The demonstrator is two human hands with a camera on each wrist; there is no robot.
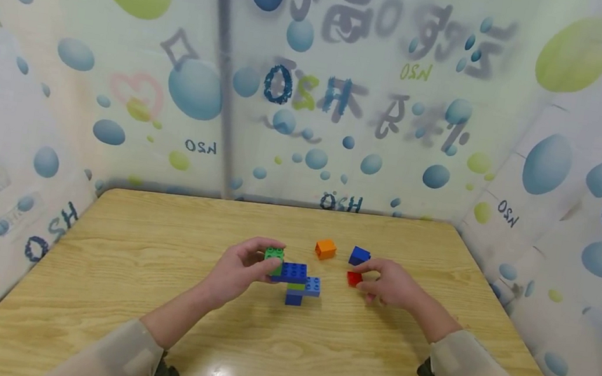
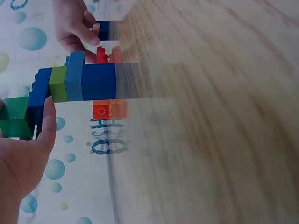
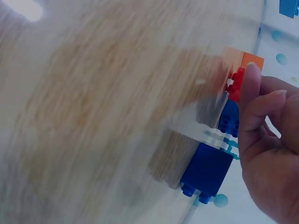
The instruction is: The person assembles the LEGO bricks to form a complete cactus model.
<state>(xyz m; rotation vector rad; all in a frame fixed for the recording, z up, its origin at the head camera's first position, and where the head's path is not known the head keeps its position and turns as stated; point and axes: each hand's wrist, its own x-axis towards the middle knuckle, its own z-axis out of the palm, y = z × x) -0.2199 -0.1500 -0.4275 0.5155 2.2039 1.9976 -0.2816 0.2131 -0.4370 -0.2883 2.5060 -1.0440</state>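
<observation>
In the head view, my left hand [image 1: 237,272] holds a green brick [image 1: 275,254] between thumb and fingers. This brick sits at the left end of a dark blue brick [image 1: 295,272], part of a stepped stack. Beneath come a lime green brick [image 2: 58,84], a lighter blue brick [image 1: 313,287] and a blue bottom brick [image 1: 293,299]. To the right, my right hand [image 1: 393,284] pinches a small red brick [image 1: 353,279] at the tabletop. Its fingers partly cover the red brick in the right wrist view.
An orange brick [image 1: 325,249] lies behind the stack, and a blue brick [image 1: 360,256] lies behind the red one. Close to my right hand, the right wrist view has another blue brick [image 3: 208,170]. A patterned curtain [image 1: 306,150] surrounds the wooden table [image 1: 157,225].
</observation>
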